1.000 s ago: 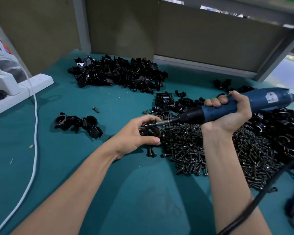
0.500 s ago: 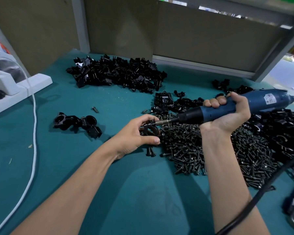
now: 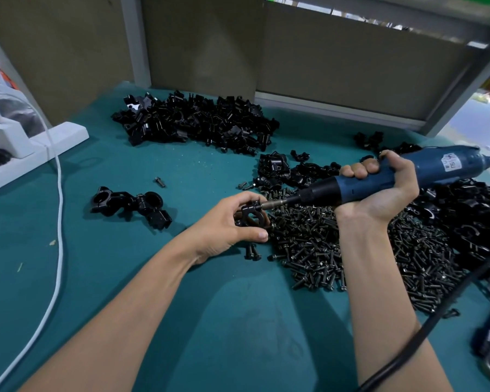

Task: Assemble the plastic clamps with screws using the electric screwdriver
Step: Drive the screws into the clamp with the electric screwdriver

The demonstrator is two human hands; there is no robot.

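Head view, looking down on a teal tabletop [image 3: 181, 321] with the stock laid out around the work. A clamp heap [image 3: 198, 123] lies at the far side, and a screw pile [image 3: 309, 244] spreads in the middle right, just beside both hands. The screwdriver [image 3: 441, 165] lies nearly level, its long axis running from upper right down to the left. The right hand [image 3: 379, 199] is wrapped fully round its blue body, so those fingers [image 3: 359, 169] are closed on the tool. The left hand [image 3: 224, 224] sits nearer the person's middle, its fingers [image 3: 255, 236] curled round a single clamp [image 3: 251, 217] and pinching it just above the left edge of the screws. The bit [image 3: 272, 205] points left straight into the clamp's upper lug and appears to meet a screw head there, though the screw itself is too small to tell. The coming move therefore seems to turn on keeping bit and screw on one line while the left hand braces against the push from the right. Finished clamps [image 3: 130, 203] rest well apart to the left.
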